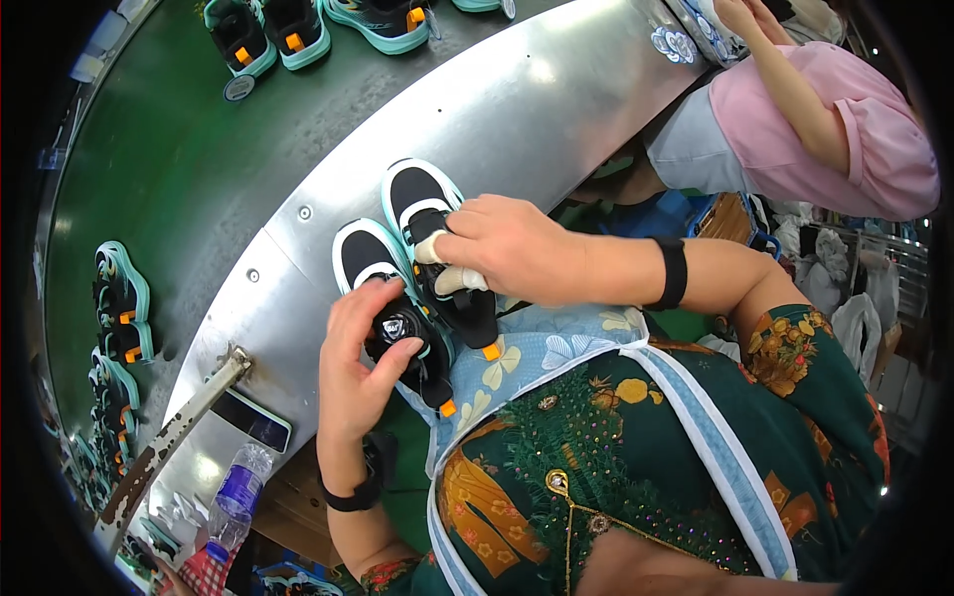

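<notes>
A metal shelf point(517, 119) curves across the middle of the view, a bare silvery sheet with a few rivets, and everything else sits around it. At its near edge, close to the person's patterned apron, two small black shoes with teal soles stand side by side, toes pointing away. The left hand point(360, 363) is wrapped around the left shoe point(383, 298), thumb and fingers closed on a round dial at its top. The right hand point(507, 248) rests over the right shoe point(432, 233), two fingertips capped in pale covers, pinching its strap; both hands are grasping, neither is loose. Each wrist carries a black band.

Below the shelf on the left, a scuffed metal bar point(169, 442) slants up to its edge, with a dark phone point(253, 419) lying beside it and a plastic bottle point(237, 497) lower down.

Beyond the shelf runs a green belt point(159, 159). More shoes of the same kind point(121, 298) line its left rim, and others point(298, 30) sit at its far end.

To the right of the shelf, another person in a pink top point(845, 129) bends over it, an arm reaching toward its far end. Bags and clutter fill the space behind.
</notes>
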The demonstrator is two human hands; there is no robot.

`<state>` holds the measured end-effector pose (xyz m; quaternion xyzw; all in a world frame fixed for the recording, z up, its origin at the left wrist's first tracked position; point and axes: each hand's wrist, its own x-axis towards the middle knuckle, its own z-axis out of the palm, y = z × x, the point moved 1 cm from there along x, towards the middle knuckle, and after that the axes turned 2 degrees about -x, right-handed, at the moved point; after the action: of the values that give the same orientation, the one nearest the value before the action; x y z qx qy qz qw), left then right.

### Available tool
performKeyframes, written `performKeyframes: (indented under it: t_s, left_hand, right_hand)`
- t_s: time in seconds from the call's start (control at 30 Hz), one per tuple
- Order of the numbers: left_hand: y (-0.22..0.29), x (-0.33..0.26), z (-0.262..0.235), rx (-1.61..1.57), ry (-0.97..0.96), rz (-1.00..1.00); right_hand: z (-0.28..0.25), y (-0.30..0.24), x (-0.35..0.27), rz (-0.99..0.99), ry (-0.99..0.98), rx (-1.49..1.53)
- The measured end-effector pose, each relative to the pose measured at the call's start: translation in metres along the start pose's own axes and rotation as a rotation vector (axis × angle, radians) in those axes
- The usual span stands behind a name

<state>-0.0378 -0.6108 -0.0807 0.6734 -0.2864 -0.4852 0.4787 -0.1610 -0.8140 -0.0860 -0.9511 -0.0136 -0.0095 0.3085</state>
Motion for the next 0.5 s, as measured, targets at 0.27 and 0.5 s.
performKeyframes:
  t_s: [0.27, 0.5]
  left_hand:
    - [0.033, -0.021, 0.081, -0.952, 0.11, -0.531]
    - [0.013, 0.005, 0.106, -1.121, 0.417, -0.486]
  right_hand:
    - [-0.033, 0.03, 0.028, 0.159, -0.492, 0.646]
    - [-0.024, 0.038, 0.029, -0.097, -0.402, 0.425]
